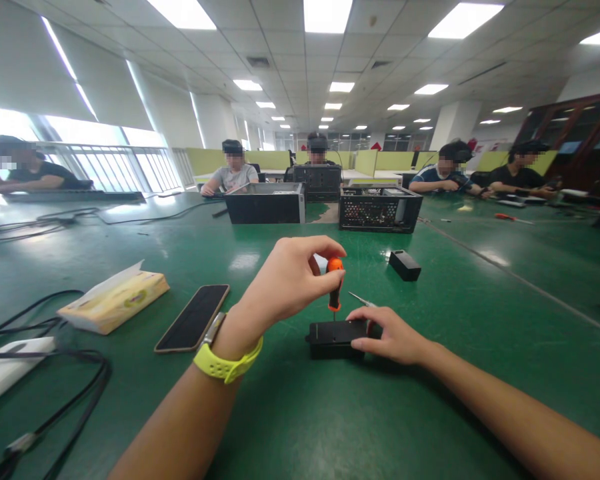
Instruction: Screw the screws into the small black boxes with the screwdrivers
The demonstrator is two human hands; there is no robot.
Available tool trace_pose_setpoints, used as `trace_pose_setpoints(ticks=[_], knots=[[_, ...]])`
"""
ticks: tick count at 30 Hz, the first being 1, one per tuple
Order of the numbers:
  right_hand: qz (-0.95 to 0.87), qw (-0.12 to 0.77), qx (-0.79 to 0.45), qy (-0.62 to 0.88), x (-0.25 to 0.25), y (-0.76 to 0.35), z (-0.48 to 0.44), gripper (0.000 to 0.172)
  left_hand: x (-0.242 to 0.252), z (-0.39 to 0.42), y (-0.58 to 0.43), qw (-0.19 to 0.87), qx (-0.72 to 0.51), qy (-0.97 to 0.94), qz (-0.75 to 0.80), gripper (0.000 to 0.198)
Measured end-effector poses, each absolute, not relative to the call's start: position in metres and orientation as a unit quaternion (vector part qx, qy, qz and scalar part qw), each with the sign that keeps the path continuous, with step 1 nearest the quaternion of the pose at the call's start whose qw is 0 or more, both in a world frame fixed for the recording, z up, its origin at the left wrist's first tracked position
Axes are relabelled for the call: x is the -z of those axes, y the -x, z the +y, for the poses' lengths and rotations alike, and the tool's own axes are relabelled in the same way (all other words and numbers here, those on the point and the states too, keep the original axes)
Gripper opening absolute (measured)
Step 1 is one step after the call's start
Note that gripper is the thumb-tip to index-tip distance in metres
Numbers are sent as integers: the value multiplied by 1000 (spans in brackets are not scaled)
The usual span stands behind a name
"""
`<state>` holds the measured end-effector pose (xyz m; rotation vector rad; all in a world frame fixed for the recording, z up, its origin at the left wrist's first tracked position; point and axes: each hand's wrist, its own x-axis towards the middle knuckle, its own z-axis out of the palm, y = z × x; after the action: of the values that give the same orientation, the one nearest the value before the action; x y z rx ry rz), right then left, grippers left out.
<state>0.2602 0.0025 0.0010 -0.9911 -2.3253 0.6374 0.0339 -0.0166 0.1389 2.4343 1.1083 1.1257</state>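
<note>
An orange and black screwdriver [335,285] stands upright, its tip down on the top of a black rectangular box [333,340]. My left hand [300,273], with a yellow-green watch strap at the wrist, grips the handle's top between thumb and fingers. At the box's right end, my right hand [390,335] has its thumb on the near side and its fingers over the far side, clasping it on the table. Behind the box lies another thin metal-shafted tool [361,299], its handle hidden by my right hand.
A smaller black box [405,265] stands farther right. To the left lie a phone [193,319], a tissue pack [115,300] and cables by a white power strip [15,370]. Two open computer cases [265,203] stand at the back. Several people sit around the green table [300,427].
</note>
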Motion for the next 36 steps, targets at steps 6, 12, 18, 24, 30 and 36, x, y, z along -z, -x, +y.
trace_pose_setpoints(ticks=[6, 12, 18, 24, 30, 36], knots=[[-860, 271, -236, 364, -1, -260, 2, 37, -133, -14, -37, 146, -396, -829, 367, 18], [-860, 272, -232, 363, 0, -259, 2, 37, -136, -12, -36, 167, -401, -817, 380, 23], [-860, 269, -238, 363, 0, -260, 1, 37, -139, -14, -37, 237, -399, -802, 376, 25], [-860, 270, -238, 363, 1, -261, 2, 37, -140, -12, -35, 261, -383, -817, 343, 23], [-858, 271, -244, 363, 1, -261, 2, 36, -138, -11, -35, 287, -392, -803, 345, 29], [-859, 271, -240, 363, 1, -260, 3, 37, -128, -11, -44, 248, -410, -798, 366, 22]])
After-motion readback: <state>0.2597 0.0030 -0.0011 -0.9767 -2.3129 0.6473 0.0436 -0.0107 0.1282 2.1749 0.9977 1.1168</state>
